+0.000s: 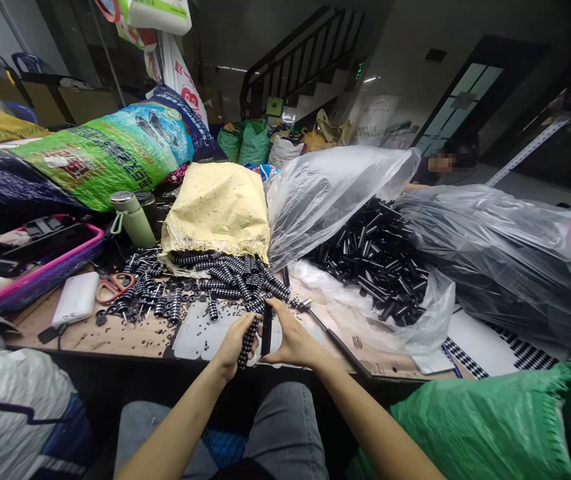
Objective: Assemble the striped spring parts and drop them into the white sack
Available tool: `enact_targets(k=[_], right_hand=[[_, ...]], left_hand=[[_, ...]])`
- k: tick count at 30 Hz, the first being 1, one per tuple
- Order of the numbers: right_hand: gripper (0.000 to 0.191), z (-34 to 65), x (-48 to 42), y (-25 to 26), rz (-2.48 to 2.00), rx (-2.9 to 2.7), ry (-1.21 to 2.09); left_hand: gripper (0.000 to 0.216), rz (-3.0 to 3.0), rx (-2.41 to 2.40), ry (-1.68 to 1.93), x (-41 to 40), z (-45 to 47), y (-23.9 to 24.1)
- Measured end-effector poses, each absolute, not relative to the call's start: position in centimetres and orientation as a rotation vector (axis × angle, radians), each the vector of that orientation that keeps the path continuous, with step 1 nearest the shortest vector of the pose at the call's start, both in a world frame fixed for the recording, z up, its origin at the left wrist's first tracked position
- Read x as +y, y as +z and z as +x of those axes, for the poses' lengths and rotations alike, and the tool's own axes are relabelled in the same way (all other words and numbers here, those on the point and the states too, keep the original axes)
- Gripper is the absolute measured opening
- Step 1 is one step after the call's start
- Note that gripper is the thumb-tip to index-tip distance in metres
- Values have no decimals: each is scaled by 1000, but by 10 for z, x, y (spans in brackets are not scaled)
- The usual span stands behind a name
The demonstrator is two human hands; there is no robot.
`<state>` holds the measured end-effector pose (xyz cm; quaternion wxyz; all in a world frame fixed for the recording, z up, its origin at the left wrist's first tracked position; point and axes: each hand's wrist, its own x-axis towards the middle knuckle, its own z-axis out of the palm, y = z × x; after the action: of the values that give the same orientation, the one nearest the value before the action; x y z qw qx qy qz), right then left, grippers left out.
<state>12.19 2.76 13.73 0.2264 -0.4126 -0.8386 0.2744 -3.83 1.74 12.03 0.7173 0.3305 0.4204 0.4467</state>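
My left hand (229, 350) is closed around a black rod covered in white dots (248, 343), held at a slant near the table's front edge. Just beside it, my right hand (298, 339) grips a smooth black tube (266, 329) end to end, between thumb and fingers. The two pieces are close together; whether they touch I cannot tell. Behind my hands, many similar dotted rods (238, 277) spill from a yellow sack (218, 203). A heap of smooth black tubes (370, 257) lies to the right in clear plastic (340, 193).
A hammer (333, 333) lies right of my hands. Scissors (115, 288), a white power bank (76, 298), a green flask (133, 219) and a pink-rimmed basket (40, 273) stand left. A green sack (475, 427) is at lower right. Another person (445, 163) is at the back right.
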Motion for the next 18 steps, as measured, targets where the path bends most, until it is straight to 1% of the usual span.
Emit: enact_targets(k=[3,6,8,12,18], right_hand=[[109,118,19,134,-1099,-2217,787],[109,113,10,135,-1019,-2153,800],[109,110,7,135,-973,-2131,809],[110,108,5,131,-940,-2113,863],[115,107,6,120,-937,-2073,975]], left_hand=[[41,652,881,1046,17,-38,122],[48,628,928,1027,15,-37,123],[48,591,959,1032,15,-35,123],[35,494,966,1081,13,-29,126],[23,449,1008,989,13,-22,131]])
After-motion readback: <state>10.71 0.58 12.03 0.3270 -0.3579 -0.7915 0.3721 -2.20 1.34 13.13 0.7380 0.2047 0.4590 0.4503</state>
